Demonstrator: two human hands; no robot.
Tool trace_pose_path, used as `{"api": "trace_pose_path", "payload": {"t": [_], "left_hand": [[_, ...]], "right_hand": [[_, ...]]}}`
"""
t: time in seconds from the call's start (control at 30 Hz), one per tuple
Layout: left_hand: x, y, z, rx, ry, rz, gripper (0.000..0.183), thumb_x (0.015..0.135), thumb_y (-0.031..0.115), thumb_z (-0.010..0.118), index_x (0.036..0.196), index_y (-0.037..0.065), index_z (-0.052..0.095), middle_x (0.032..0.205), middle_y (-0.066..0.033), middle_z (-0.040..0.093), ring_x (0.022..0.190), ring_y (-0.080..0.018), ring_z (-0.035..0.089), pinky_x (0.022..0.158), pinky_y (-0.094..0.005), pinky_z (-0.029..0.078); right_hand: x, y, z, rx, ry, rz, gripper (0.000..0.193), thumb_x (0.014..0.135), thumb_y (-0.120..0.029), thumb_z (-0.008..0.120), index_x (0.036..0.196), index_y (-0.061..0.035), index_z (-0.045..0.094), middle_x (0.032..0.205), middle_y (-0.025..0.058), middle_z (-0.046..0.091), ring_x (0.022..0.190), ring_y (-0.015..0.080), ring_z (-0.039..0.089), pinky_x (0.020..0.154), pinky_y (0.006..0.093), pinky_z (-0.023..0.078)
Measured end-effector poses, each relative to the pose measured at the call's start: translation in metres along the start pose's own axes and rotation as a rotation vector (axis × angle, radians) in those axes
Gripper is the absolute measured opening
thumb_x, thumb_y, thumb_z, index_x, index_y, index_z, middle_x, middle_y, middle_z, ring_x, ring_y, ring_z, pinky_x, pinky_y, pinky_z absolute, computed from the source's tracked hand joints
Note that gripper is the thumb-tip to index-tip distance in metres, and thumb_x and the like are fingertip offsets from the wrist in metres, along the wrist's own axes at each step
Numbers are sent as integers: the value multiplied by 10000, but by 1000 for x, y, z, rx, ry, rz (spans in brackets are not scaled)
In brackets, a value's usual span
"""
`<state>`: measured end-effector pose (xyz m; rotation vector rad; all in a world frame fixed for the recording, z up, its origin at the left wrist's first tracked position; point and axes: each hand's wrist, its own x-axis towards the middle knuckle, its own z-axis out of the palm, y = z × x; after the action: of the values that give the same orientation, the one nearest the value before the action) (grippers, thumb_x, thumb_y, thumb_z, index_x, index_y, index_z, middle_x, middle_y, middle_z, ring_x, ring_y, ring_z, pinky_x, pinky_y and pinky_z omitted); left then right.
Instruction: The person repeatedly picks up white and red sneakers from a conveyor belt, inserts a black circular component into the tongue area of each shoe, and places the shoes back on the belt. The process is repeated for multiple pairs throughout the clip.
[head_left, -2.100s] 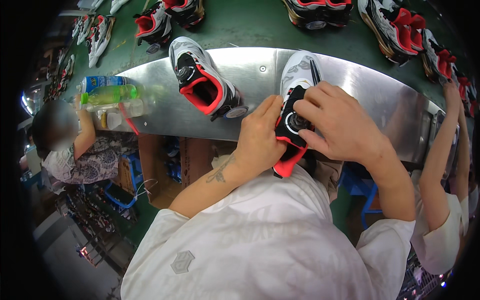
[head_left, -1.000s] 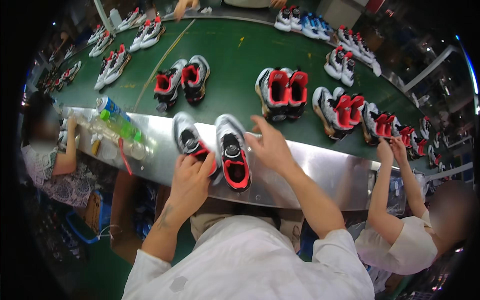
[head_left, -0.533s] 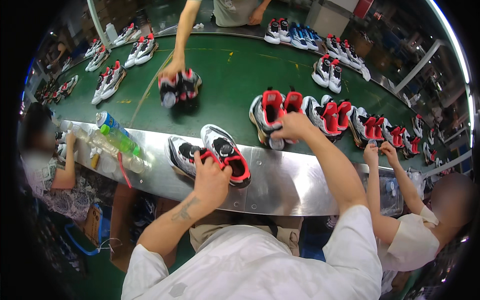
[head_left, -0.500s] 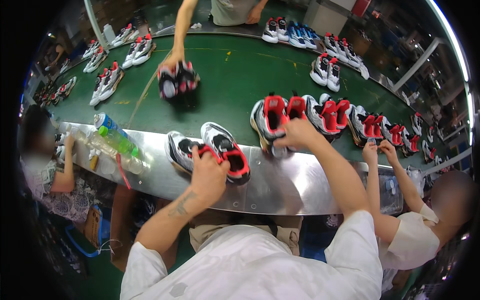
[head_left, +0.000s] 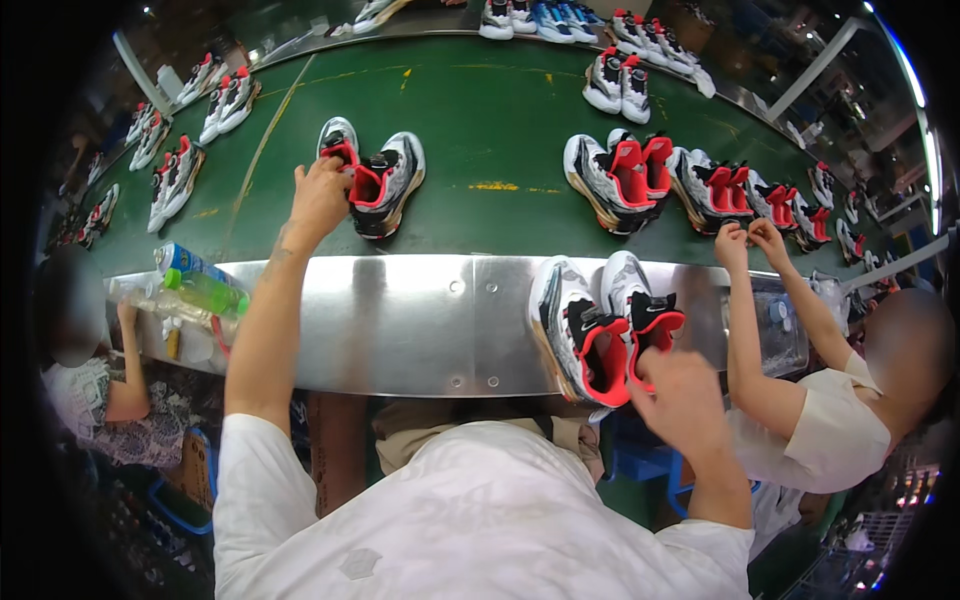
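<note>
My left hand (head_left: 318, 203) reaches over the green work surface with its fingers closed at the collar of the left sneaker (head_left: 338, 134) of a white, black and red pair. Its mate, another sneaker (head_left: 392, 180), stands close against it. On the metal ledge in front of me rests a second pair, a left sneaker (head_left: 572, 322) and a right sneaker (head_left: 632, 290), toes pointing away. My right hand (head_left: 688, 400) is at the heel of the right one, smeared by motion, thumb and forefinger apart. Its other fingers are hidden.
Several matching sneakers (head_left: 618, 180) line the green surface (head_left: 480, 120) to the right. More pairs (head_left: 178, 180) stand at the left. Bottles (head_left: 205, 290) lie on the metal ledge (head_left: 420, 320). A co-worker's hands (head_left: 748, 240) are at the right; another person (head_left: 110, 380) sits left.
My left hand and its pair have moved from the ledge onto the green surface. The right pair has come onto the ledge, toward me. The person across and the shoes they held are out of view.
</note>
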<state>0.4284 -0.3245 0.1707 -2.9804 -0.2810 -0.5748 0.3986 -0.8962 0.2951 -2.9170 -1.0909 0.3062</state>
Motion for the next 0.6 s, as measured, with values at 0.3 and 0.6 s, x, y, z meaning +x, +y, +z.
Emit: {"api": "trace_pose_path", "payload": {"t": [0.3,0.6], "left_hand": [[-134,247,-85,-937,-125,-16,662,949,378,810,1368,-90,602,1144,-278,697,1049,-496,698,906,-538,576],[-173,281,-60,-1014,-151,-241,108,953,73,601,1022,-10,607,962,-254,654,841,-515,649,759,-598,528]], "right_hand": [[110,-8,18,122,156,-469,349,810,-89,816,1135,-79,687,1123,96,646,1052,330,699,794,453,607],[119,-67,56,268,40,-588,153,824,-80,746,959,-86,816,1185,121,626,1100,335,597,925,453,538]]}}
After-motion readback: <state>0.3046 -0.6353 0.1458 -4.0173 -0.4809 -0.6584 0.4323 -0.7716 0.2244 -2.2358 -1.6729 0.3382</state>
